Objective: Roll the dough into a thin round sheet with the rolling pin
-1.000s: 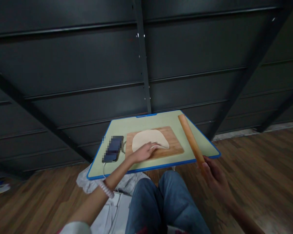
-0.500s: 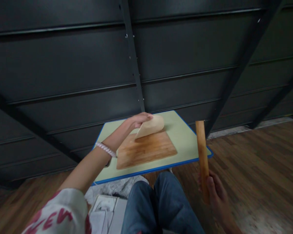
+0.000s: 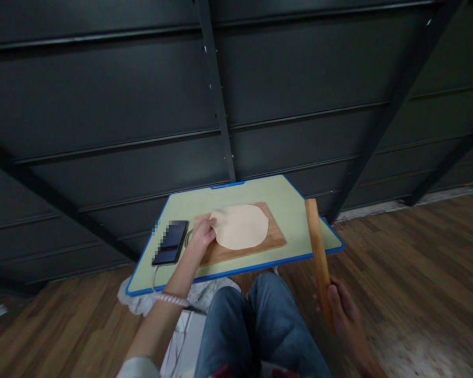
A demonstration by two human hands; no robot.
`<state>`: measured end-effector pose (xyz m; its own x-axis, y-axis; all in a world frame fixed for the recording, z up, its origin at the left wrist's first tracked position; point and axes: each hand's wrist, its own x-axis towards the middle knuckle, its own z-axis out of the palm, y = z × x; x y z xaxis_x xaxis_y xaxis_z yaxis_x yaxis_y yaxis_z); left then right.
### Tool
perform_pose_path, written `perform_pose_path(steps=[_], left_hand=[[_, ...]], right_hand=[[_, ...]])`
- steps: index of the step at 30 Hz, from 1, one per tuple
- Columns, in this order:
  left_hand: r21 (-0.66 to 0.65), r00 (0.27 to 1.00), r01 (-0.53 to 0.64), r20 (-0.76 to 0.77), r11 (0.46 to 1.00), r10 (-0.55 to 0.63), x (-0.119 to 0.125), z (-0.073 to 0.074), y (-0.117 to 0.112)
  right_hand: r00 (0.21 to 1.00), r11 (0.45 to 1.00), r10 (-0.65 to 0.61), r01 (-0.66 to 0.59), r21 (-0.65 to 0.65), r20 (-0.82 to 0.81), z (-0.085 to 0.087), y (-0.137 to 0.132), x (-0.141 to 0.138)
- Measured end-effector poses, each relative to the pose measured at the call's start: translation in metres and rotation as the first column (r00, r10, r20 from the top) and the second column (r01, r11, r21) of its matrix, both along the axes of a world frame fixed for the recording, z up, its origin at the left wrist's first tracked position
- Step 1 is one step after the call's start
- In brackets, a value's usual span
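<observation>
A flat, roundish sheet of dough point(image 3: 242, 228) lies spread over a wooden cutting board point(image 3: 274, 233). My left hand point(image 3: 205, 231) pinches the dough's left edge, close above the board. In my right hand point(image 3: 341, 304) is a wooden rolling pin point(image 3: 318, 252), gripped near its lower end. The pin stands nearly upright, off the right front side of the small table, apart from the dough.
The small pale green table point(image 3: 299, 226) has a blue rim. A phone point(image 3: 172, 241) with a cable lies on its left side. My knees point(image 3: 268, 315) are just below the front edge. A dark panelled wall point(image 3: 142, 105) rises behind.
The dough, lifted and folded over before, now lies flat on the board. My left hand has moved left and nearer to me, uncovering the phone. The rolling pin has shifted slightly left.
</observation>
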<state>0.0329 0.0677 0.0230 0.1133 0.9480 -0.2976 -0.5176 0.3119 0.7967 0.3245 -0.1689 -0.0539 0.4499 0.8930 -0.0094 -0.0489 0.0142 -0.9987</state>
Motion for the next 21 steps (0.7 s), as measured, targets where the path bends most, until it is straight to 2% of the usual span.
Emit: perform_pose_path(steps=[3, 9, 15, 18, 21], left_hand=[[-0.049, 0.999, -0.029, -0.013, 0.998, 0.029, -0.014, -0.017, -0.007], [-0.085, 0.999, -0.044, -0.029, 0.995, 0.041, -0.02, -0.017, -0.008], [-0.095, 0.999, -0.017, -0.03, 0.995, 0.014, -0.037, -0.021, -0.033], [-0.061, 0.999, 0.012, -0.047, 0.998, -0.015, -0.052, -0.019, -0.044], [-0.053, 0.997, -0.029, -0.071, 0.998, 0.025, -0.064, -0.015, -0.046]], right_hand=[[0.999, 0.999, 0.039, -0.039, -0.017, 0.016, 0.001, 0.001, -0.003], [0.987, 0.988, 0.146, -0.143, -0.055, 0.06, 0.006, 0.009, -0.015], [0.94, 0.965, 0.26, -0.249, -0.078, 0.222, 0.017, 0.016, -0.018], [0.869, 0.955, 0.291, -0.292, -0.061, 0.401, 0.023, 0.022, -0.014], [0.711, 0.929, 0.305, -0.368, -0.034, 0.633, 0.027, 0.035, -0.008]])
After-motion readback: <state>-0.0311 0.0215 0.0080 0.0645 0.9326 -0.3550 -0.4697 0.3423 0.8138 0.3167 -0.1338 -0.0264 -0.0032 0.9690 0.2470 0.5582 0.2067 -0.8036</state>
